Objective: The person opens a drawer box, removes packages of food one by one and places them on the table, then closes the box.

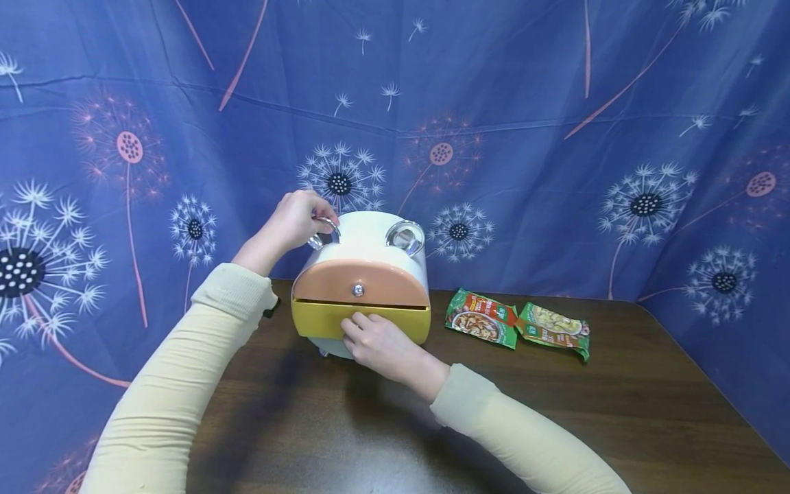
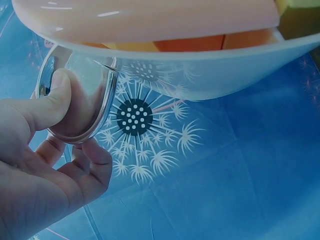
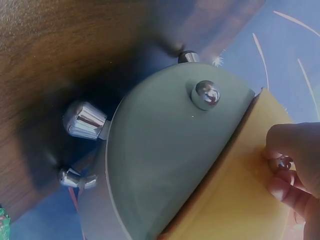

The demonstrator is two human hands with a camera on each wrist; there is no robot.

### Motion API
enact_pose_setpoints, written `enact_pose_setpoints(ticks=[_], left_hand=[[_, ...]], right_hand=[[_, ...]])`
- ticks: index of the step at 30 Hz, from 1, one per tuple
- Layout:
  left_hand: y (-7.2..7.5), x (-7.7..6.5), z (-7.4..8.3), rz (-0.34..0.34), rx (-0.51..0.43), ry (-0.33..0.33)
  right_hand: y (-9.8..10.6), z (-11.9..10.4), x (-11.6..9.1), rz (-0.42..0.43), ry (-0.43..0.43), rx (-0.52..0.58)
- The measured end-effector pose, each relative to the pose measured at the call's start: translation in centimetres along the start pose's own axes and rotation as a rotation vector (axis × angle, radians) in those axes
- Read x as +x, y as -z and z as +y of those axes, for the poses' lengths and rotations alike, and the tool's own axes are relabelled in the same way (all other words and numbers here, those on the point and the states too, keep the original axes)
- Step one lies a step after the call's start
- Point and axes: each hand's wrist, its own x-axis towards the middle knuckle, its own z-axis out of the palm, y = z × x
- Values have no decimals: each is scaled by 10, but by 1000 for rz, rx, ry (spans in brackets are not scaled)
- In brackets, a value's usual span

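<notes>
The right hand (image 1: 381, 345) rests against the front of the yellow drawer (image 1: 321, 319), nearest the camera. Its fingers (image 3: 287, 187) are curled together and pinch a small chrome knob (image 3: 283, 162) on the drawer face; the knob is mostly hidden by the fingertips. The drawer sits slightly out from the box (image 1: 370, 240), a rounded white unit standing on the bench (image 1: 617, 398) near its rear edge. Above the drawer is a peach drawer (image 1: 361, 285), flush with the box, with its own chrome knob (image 1: 357, 290) at centre. In the right wrist view, a lower grey drawer (image 3: 165, 160) with a round knob and chrome feet (image 3: 84, 120) is visible.

Farther back, the left hand (image 1: 293, 223) grips the left chrome ring handle (image 2: 80, 100) on top of the box; thumb and fingers are clamped round it. A 2nd ring handle (image 1: 405, 237) lies to its right, untouched.

2 green food packets (image 1: 515, 324) lie on the bench, right of the box and apart from it. A blue dandelion-print curtain (image 1: 555, 103) closes off the background.
</notes>
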Motion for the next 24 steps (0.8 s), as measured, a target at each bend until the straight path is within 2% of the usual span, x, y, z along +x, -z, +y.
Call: enact_pose_setpoints(ticks=[15,24], left_hand=[[0,-1,1,-1,-8,10],[-1,-1,1,3,-15,11]], right_hand=[[9,-4,-2,-29,24,-8],[11,-5,-3,1,56,-14]])
